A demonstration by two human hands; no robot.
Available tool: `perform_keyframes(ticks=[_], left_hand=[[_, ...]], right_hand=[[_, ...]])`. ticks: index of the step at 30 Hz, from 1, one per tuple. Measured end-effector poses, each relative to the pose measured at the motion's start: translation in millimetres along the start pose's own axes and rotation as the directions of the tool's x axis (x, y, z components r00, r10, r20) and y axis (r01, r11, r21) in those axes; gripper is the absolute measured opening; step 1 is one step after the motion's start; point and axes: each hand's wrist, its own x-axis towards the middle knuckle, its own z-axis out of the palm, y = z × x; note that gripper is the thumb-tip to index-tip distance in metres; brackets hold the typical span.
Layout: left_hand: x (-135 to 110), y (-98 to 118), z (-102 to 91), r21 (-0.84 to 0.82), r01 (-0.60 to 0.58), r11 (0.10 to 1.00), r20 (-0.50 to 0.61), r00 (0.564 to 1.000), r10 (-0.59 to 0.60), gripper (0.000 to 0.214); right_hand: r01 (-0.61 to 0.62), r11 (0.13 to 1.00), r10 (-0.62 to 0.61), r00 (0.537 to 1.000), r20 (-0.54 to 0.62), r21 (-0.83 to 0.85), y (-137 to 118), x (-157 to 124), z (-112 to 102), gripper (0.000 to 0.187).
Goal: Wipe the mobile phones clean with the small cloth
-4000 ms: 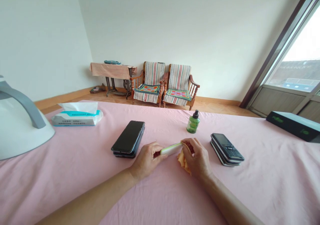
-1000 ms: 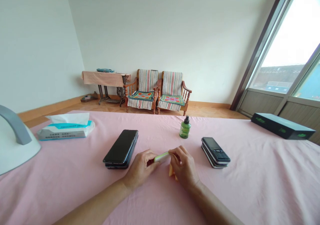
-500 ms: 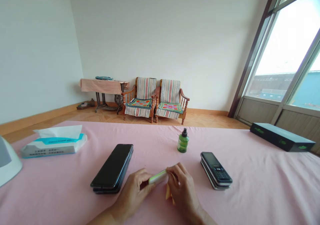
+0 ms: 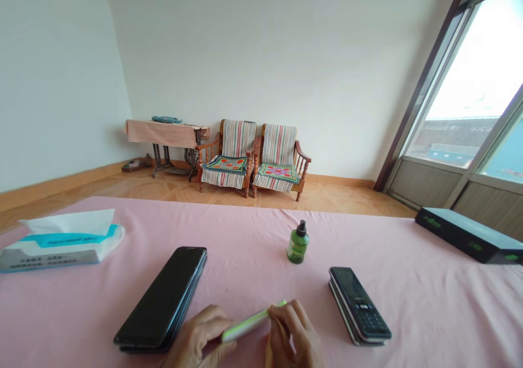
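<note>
My left hand (image 4: 204, 335) is closed on one end of a slim phone (image 4: 247, 324) with a lime-green edge, seen nearly edge-on and tilted. My right hand (image 4: 296, 332) pinches a yellowish cloth (image 4: 268, 351) against the phone's far right end, the cloth mostly hidden by the fingers. Left of my hands lies a stack of large black smartphones (image 4: 163, 297). To their right sits a stack of smaller phones, with a black keypad phone (image 4: 362, 305) on top. A green spray bottle (image 4: 298, 244) with a black top stands upright beyond my hands.
A pink cloth (image 4: 237, 248) covers the table. A tissue pack (image 4: 69, 245) lies at the left and a black box (image 4: 469, 237) at the right edge. Past the table are two wooden chairs (image 4: 235, 164) and a cloth-covered sewing table (image 4: 163, 134).
The view has shifted, so the table items appear lower and more spread out. Both hands sit lower in the picture, still on the phone and cloth. The phone's angle has changed slightly.
</note>
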Motion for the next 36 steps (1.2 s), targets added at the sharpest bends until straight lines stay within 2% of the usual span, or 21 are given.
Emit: perform_keyframes(ticks=[7,15,19,26,31,36], left_hand=[[-3,3,1.0,-0.026,0.002,1.000,-0.024,1.000,-0.003,0.021],[-2,17,-1.5,-0.017,0.049,0.999,-0.060,0.997,-0.050,0.030],[-2,19,-2.2,-0.010,0.040,0.999,-0.076,0.996,-0.041,0.033],[-4,14,0.7,-0.043,0.030,0.999,-0.076,0.997,-0.033,0.023],[-4,14,1.1,-0.068,0.065,0.996,-0.070,0.995,-0.069,0.022],[-4,19,-0.6,-0.069,0.084,0.994,-0.074,0.993,-0.089,0.022]], right_hand=[[-0.040,0.999,0.039,0.999,0.009,0.034,-6,-2,-6,0.014],[-0.113,0.993,0.118,0.983,0.141,-0.043,-22,5,-21,0.014],[-0.134,0.991,0.136,0.984,0.116,-0.031,-27,7,-22,0.015],[-0.109,0.994,0.112,0.986,0.125,-0.031,-24,6,-19,0.013],[-0.162,0.986,0.160,0.985,0.058,0.029,-22,2,-15,0.013],[-0.192,0.981,0.188,0.973,0.135,0.016,-25,3,-21,0.012]])
